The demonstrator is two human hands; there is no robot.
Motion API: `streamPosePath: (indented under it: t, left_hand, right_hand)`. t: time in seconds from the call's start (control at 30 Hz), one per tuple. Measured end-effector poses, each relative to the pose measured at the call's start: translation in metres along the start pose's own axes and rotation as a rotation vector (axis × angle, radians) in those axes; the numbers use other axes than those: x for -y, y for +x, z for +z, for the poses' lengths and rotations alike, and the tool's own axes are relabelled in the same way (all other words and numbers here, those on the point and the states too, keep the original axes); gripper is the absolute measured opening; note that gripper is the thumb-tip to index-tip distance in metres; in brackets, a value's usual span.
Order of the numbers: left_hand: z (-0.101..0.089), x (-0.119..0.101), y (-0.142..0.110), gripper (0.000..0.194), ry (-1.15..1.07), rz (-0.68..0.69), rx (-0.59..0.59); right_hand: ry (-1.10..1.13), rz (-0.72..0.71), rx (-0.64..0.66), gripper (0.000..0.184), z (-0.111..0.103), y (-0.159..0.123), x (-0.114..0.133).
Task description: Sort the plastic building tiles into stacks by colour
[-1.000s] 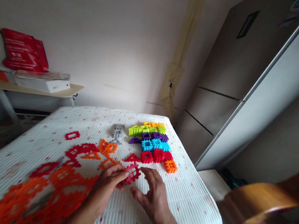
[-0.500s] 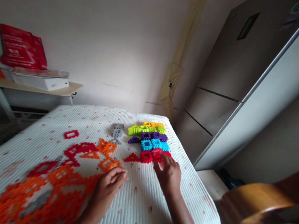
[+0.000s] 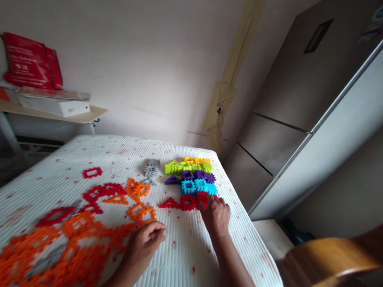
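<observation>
My right hand [image 3: 216, 215] reaches over the red end of a row of colour-sorted plastic interlocking tiles. Its fingers are bent down onto a red tile [image 3: 201, 198], whose right part they hide. Another red tile [image 3: 187, 202] lies just left of it, then a red triangular piece [image 3: 170, 203]. Behind are blue tiles [image 3: 188, 187], purple tiles [image 3: 187, 175], lime-green tiles [image 3: 175, 167] and yellow tiles [image 3: 198, 161]. My left hand [image 3: 147, 240] is closed in a loose curl above the cloth, with nothing visible in it. Just beyond it lies an orange tile [image 3: 142, 212].
A spread-out pile of orange tiles [image 3: 82, 225] covers the left front, with red pieces [image 3: 104, 190] behind it. Grey tiles [image 3: 151, 170] stand mid-table on the dotted white cloth [image 3: 178, 270]. A wooden chair [image 3: 333, 254] and a fridge [image 3: 285, 94] are at the right.
My right hand has lowered slightly, and its fingers have closed in on the red tile. My left hand has shifted slightly right and towards me, still curled.
</observation>
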State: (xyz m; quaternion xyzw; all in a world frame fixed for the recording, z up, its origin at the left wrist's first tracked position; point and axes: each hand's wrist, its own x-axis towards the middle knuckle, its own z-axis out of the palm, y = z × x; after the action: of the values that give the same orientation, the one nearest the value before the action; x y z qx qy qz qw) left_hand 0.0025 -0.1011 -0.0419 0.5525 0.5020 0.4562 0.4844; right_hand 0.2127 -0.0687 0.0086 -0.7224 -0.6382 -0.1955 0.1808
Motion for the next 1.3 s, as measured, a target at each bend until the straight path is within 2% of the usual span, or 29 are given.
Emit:
streamPosePath:
  t: [0.23,0.47,0.6,0.67,0.77,0.83,0.93,1.0,1.1,1.3]
  left_hand:
    - [0.001,-0.003,-0.001,0.027,-0.016,-0.011,-0.009]
    - [0.005,0.004,-0.002,0.019,-0.021,0.009,-0.022]
    - [-0.003,-0.009,0.0,0.017,0.044,0.081,-0.008]
    - [-0.016,-0.022,0.004,0.02,0.171,0.141,0.001]
    - [-0.053,-0.04,0.018,0.023,0.501,0.209,-0.002]
    - [-0.086,-0.048,0.032,0.024,0.709,0.189,-0.054]
    - [-0.135,-0.049,0.057,0.027,0.829,0.113,-0.154]
    - [-0.161,-0.045,0.072,0.026,0.893,0.061,-0.193]
    - [-0.182,-0.035,0.091,0.021,0.958,0.003,-0.188]
    - [-0.197,-0.013,0.11,0.027,1.012,-0.117,-0.15]
  right_hand:
    - [0.001,-0.028,-0.049,0.018,0.007,0.0,0.0]
    - [-0.015,-0.07,-0.132,0.021,0.015,-0.003,-0.003]
    - [0.109,-0.198,-0.259,0.024,0.012,-0.005,-0.005]
    - [0.204,-0.324,-0.302,0.026,0.011,-0.009,-0.003]
    - [0.335,-0.54,-0.276,0.024,0.009,-0.017,0.007]
    - [0.39,-0.679,-0.216,0.024,0.007,-0.025,0.017]
    - [0.427,-0.822,-0.126,0.025,0.004,-0.034,0.033]
    - [0.437,-0.866,-0.094,0.026,0.004,-0.037,0.04]
    - [0.449,-0.884,-0.077,0.028,0.009,-0.039,0.044]
    - [0.448,-0.9,-0.052,0.029,0.017,-0.041,0.044]
